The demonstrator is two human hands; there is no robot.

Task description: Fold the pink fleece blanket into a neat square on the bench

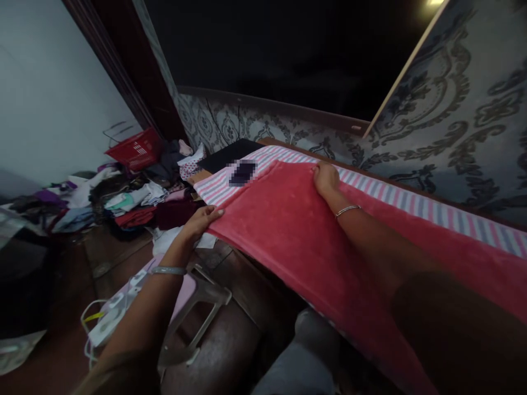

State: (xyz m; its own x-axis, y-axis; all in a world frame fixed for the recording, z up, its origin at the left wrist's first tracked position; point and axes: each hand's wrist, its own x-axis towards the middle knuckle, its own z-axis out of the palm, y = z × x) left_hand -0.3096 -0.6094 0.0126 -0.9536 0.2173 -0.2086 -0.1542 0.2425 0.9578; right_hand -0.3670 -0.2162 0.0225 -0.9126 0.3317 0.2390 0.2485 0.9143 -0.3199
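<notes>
A large red fleece blanket (280,219) lies spread over a striped pink, white and grey cloth (391,195) on a long surface by the wall. My left hand (201,220) pinches the blanket's near left corner, thumb on top. At the far edge, my right hand (326,178) grips the blanket with its fingers curled round the hem. Between the two hands the left end of the blanket is stretched fairly flat. The near side hangs down over the front edge. A small dark patch (242,173), blurred out, shows on the striped cloth just beyond the blanket's left edge.
Heaps of clothes (135,203) cover the floor at the left, with a red basket (138,151) behind them. A small stool (197,302) bearing a white power strip (111,321) and cords stands below my left arm. A large dark screen (272,49) hangs above the surface.
</notes>
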